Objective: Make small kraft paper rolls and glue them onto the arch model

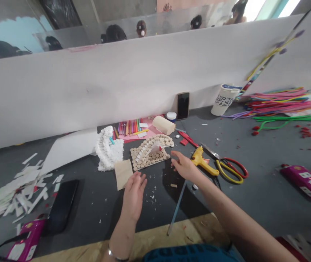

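A small bridge-like model [151, 151] covered in beige round pieces stands mid-table, with an arch over a flat base. My left hand [134, 193] is in front of it, fingers spread and nothing held, close to a beige paper piece [123, 174]. On the model's right side, my right hand [183, 165] hovers near its edge with fingers apart and slightly curled, empty. A yellow glue gun [204, 162] lies just beyond the right hand. To the model's left sits a white, bumpy model [108, 149] with a small blue-green piece on it.
Scissors [229, 167], a glue stick [176, 207] and a phone [63, 203] lie around the hands. White paper strips [19, 189] cover the left side. A leaning phone [183, 105], a white cup [225, 100] and pipe cleaners [281, 102] are along the partition [117, 76].
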Demonstrator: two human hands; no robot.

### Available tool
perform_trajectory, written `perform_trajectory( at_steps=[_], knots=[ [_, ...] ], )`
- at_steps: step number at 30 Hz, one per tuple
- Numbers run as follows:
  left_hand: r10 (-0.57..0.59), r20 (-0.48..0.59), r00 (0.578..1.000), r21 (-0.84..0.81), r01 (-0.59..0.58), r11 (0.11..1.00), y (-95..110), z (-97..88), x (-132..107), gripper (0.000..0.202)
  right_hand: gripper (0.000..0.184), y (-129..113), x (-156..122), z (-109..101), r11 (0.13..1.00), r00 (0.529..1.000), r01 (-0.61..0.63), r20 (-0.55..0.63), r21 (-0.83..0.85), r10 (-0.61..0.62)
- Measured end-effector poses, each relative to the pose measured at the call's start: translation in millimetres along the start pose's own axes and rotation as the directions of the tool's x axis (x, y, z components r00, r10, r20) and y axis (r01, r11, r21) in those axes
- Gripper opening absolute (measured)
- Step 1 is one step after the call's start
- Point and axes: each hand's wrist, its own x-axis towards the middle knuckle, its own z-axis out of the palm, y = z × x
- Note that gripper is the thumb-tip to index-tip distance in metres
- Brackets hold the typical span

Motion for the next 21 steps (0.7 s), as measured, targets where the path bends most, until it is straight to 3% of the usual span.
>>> perform_trajectory(
  at_steps=[3, 7, 15, 21],
  knots=[
    [-0.163, 0.004, 0.987, -0.119, 0.162, 0.98, 2, 9.1, -4, 0.018, 0.045, 4, 19, 9, 0.992, 0.994, -0.108, 0.022, 0.064, 0.106],
    [-0.283, 0.007, 0.959, -0.174, 0.28, 0.944, 3, 18.8, -5, 0.02, 0.046, 2, 20, 11, 0.967, 0.978, -0.204, 0.069, 0.154, 0.196],
    [-0.31, 0.0, 0.951, -0.2, 0.304, 0.931, 1, 29.1, 2, 0.024, 0.034, -11, 7, 20, 0.925, 0.954, -0.264, 0.217, 0.273, 0.208],
    [-0.31, -0.006, 0.951, -0.219, 0.302, 0.928, 1, 27.0, 1, 0.027, 0.037, -6, 20, 13, 0.969, 0.988, -0.151, 0.072, 0.196, 0.139]
  ],
)
